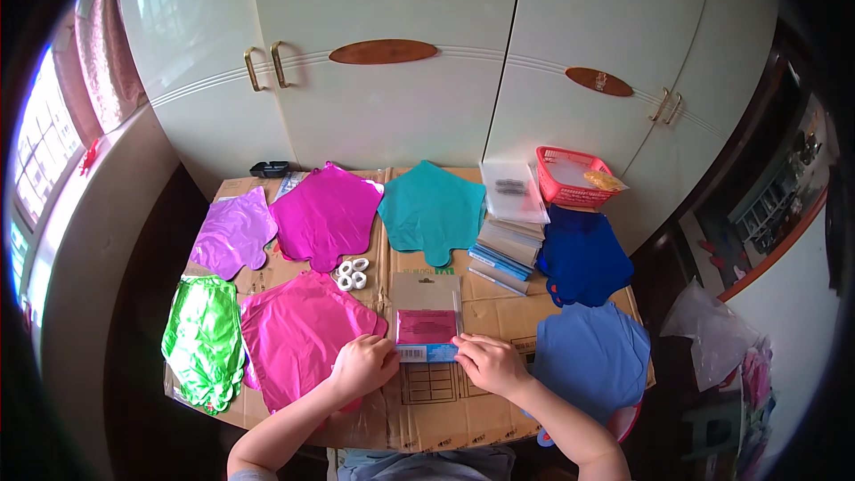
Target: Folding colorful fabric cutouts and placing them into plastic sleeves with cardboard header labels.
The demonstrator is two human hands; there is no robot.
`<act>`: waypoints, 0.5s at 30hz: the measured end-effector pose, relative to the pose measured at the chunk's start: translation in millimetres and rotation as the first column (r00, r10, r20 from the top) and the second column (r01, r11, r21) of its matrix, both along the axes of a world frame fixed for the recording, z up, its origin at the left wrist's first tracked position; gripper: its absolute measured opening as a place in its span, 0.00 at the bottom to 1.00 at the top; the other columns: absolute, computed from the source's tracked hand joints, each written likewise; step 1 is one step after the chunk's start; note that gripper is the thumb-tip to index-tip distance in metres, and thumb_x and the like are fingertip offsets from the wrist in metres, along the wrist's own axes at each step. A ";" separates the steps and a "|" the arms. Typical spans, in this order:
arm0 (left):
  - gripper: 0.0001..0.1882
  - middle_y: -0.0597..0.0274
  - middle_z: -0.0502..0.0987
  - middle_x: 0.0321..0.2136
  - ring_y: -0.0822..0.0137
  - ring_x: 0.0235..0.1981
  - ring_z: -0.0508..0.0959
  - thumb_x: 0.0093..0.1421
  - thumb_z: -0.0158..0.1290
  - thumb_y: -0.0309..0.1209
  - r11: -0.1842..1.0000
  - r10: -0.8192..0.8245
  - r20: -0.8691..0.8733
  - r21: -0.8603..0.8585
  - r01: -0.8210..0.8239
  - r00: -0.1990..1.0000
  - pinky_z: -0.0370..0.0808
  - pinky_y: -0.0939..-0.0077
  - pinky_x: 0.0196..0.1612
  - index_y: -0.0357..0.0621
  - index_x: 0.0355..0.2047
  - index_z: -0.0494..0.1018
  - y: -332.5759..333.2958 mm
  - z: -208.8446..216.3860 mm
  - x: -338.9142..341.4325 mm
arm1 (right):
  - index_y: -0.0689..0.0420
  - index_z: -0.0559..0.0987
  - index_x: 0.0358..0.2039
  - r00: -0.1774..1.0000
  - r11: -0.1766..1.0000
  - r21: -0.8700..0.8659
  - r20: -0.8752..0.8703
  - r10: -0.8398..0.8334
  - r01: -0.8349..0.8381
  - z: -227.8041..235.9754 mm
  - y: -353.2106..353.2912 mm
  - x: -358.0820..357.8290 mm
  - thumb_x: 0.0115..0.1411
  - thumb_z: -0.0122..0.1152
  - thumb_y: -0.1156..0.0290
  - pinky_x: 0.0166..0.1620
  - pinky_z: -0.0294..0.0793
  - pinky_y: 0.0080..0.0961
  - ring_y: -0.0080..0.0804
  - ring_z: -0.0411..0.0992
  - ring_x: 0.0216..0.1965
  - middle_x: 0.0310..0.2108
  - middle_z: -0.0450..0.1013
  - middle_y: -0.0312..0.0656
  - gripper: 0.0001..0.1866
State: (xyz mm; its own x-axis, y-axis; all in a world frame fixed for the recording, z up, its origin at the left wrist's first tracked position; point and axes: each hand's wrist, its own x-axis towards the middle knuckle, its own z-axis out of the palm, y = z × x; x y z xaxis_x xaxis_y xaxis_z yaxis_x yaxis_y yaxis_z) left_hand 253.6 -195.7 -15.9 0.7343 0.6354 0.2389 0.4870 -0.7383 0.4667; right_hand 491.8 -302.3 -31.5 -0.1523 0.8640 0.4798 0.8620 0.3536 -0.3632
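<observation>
Packet [427,325] with a flat grey card back and a pink sheet inside lies near the front middle of the cardboard-covered table [445,410], right in front of you. Your left hand [363,365] pinches its near left corner; your right hand [488,362] presses fingers on its near right edge. Both hands grasp the packet's lower edge, neither clenched nor free.

Just left of the packet, touching your left hand, lies a pink foil balloon [298,334], flat. Farther left, a green foil balloon [205,338] hangs over the table edge. Just beyond the packet's far left corner, a cluster of small white rings [352,274]. Far left row: a purple foil balloon [233,233], a magenta foil balloon [328,214], then a teal foil balloon [432,209] straight beyond the packet.

To your right, a light blue balloon [592,352] lies just beside your right hand, with a dark blue balloon [583,256] beyond it. Between teal and dark blue sits a stack of packets [509,245], clear bags [512,189] on top. A red basket [570,176] stands at the far right, a small black tray [269,168] at the far left. White cupboard doors [401,80] close the back.
</observation>
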 end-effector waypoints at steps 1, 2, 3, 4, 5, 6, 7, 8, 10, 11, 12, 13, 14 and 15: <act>0.08 0.57 0.75 0.20 0.56 0.25 0.77 0.51 0.55 0.32 0.999 0.022 -0.011 -0.029 -0.022 1.000 0.75 0.65 0.30 0.41 0.22 0.73 0.4 0.2 1.8 | 0.59 0.76 0.38 1.000 1.000 0.018 0.009 0.003 -0.003 -1.5 0.6 -0.1 0.53 0.64 0.69 0.44 0.77 0.28 0.34 0.77 0.41 0.36 0.78 0.39 0.13; 0.08 0.57 0.75 0.20 0.55 0.25 0.77 0.51 0.55 0.32 0.997 0.043 -0.021 -0.057 -0.044 0.999 0.75 0.64 0.30 0.40 0.21 0.73 0.8 -0.1 3.3 | 0.59 0.76 0.39 1.000 0.999 0.036 0.018 0.006 -0.007 -4.2 1.6 -0.5 0.52 0.64 0.69 0.43 0.77 0.28 0.34 0.77 0.39 0.35 0.78 0.38 0.14; 0.09 0.56 0.75 0.19 0.55 0.25 0.77 0.51 0.55 0.32 0.994 0.065 -0.036 -0.087 -0.068 0.997 0.75 0.63 0.30 0.40 0.20 0.73 0.8 -0.5 4.0 | 0.58 0.75 0.39 1.000 0.999 0.052 0.024 0.011 -0.012 -3.6 2.7 -2.6 0.52 0.64 0.69 0.41 0.77 0.28 0.34 0.77 0.38 0.34 0.78 0.37 0.14; 0.10 0.54 0.75 0.20 0.53 0.26 0.77 0.52 0.54 0.33 0.991 0.069 -0.082 -0.108 -0.078 0.994 0.75 0.62 0.31 0.39 0.22 0.72 0.8 -0.4 4.4 | 0.58 0.73 0.40 1.000 0.996 -0.081 -0.011 -0.025 0.024 -0.3 3.4 -3.9 0.52 0.64 0.68 0.40 0.77 0.29 0.35 0.77 0.37 0.33 0.77 0.37 0.16; 0.11 0.52 0.75 0.21 0.51 0.27 0.78 0.52 0.53 0.34 0.988 0.072 -0.128 -0.129 -0.088 0.989 0.76 0.61 0.32 0.38 0.24 0.71 0.7 0.2 4.6 | 0.58 0.72 0.41 0.997 0.975 -0.214 -0.041 -0.064 0.053 6.0 4.4 -4.9 0.52 0.64 0.68 0.39 0.76 0.30 0.35 0.76 0.36 0.33 0.76 0.37 0.17; 0.12 0.50 0.75 0.22 0.50 0.27 0.78 0.53 0.52 0.35 0.984 0.069 -0.172 -0.148 -0.095 0.983 0.76 0.59 0.33 0.37 0.25 0.70 1.1 1.6 6.2 | 0.58 0.70 0.42 0.992 0.936 -0.343 -0.063 -0.111 0.082 10.8 4.7 -5.5 0.52 0.64 0.68 0.37 0.76 0.31 0.36 0.76 0.36 0.32 0.75 0.37 0.19; 0.14 0.49 0.75 0.22 0.49 0.28 0.78 0.53 0.53 0.37 0.978 0.097 -0.204 -0.164 -0.132 0.974 0.76 0.58 0.33 0.36 0.28 0.69 0.4 4.4 8.6 | 0.58 0.68 0.43 0.991 0.945 -0.316 -0.077 -0.113 0.083 8.1 5.4 -5.1 0.51 0.65 0.67 0.38 0.75 0.32 0.37 0.74 0.37 0.34 0.73 0.38 0.21; 0.17 0.48 0.75 0.23 0.49 0.28 0.78 0.52 0.54 0.38 0.969 0.125 -0.236 -0.179 -0.169 0.964 0.76 0.58 0.34 0.34 0.32 0.68 -1.3 8.1 11.7 | 0.58 0.67 0.44 0.989 0.953 -0.289 -0.091 -0.115 0.084 2.9 7.3 -3.9 0.51 0.66 0.66 0.39 0.74 0.34 0.39 0.73 0.38 0.35 0.71 0.40 0.23; 0.23 0.46 0.75 0.24 0.48 0.29 0.78 0.51 0.57 0.39 0.965 0.171 -0.247 -0.154 -0.213 0.954 0.76 0.57 0.35 0.32 0.38 0.65 -4.9 13.1 17.1 | 0.58 0.65 0.46 0.985 0.961 -0.248 -0.092 -0.145 0.118 -3.0 11.0 -0.4 0.49 0.68 0.63 0.43 0.71 0.36 0.42 0.70 0.42 0.38 0.68 0.43 0.28; 0.27 0.45 0.75 0.25 0.48 0.29 0.78 0.50 0.58 0.40 0.969 0.187 -0.229 -0.119 -0.218 0.955 0.77 0.58 0.36 0.31 0.41 0.63 -7.5 13.6 19.3 | 0.59 0.65 0.46 0.981 0.959 -0.238 -0.081 -0.177 0.153 -5.1 11.4 2.6 0.48 0.69 0.62 0.45 0.70 0.38 0.44 0.68 0.44 0.41 0.66 0.45 0.30; 0.31 0.44 0.75 0.26 0.48 0.30 0.78 0.49 0.59 0.41 0.971 0.206 -0.204 -0.081 -0.226 0.957 0.77 0.59 0.36 0.30 0.44 0.61 -10.4 13.8 19.0 | 0.60 0.64 0.47 0.977 0.957 -0.223 -0.067 -0.205 0.185 -4.9 11.5 3.7 0.46 0.71 0.61 0.48 0.68 0.39 0.45 0.66 0.47 0.43 0.65 0.47 0.32; 0.33 0.44 0.75 0.27 0.48 0.30 0.78 0.48 0.61 0.40 0.970 0.210 -0.119 -0.097 -0.222 0.970 0.77 0.60 0.36 0.31 0.46 0.60 -9.9 9.1 18.9 | 0.59 0.65 0.47 0.974 0.950 -0.239 -0.054 -0.221 0.203 -3.4 12.0 3.5 0.46 0.72 0.61 0.49 0.68 0.38 0.46 0.65 0.48 0.45 0.63 0.48 0.33; 0.36 0.44 0.75 0.29 0.48 0.31 0.78 0.47 0.63 0.40 0.970 0.213 -0.033 -0.113 -0.216 0.976 0.77 0.61 0.36 0.31 0.49 0.59 -7.1 0.8 19.6 | 0.59 0.65 0.47 0.970 0.942 -0.254 -0.041 -0.238 0.220 -1.6 12.8 3.3 0.45 0.73 0.61 0.50 0.67 0.38 0.46 0.63 0.49 0.48 0.61 0.50 0.34; 0.39 0.44 0.75 0.30 0.48 0.31 0.78 0.45 0.64 0.39 0.971 0.209 0.054 -0.129 -0.201 0.976 0.76 0.63 0.35 0.32 0.51 0.57 -4.3 -0.5 23.1 | 0.59 0.65 0.48 0.965 0.931 -0.270 -0.027 -0.262 0.246 0.7 13.3 5.3 0.44 0.74 0.61 0.50 0.66 0.37 0.46 0.62 0.50 0.50 0.59 0.51 0.35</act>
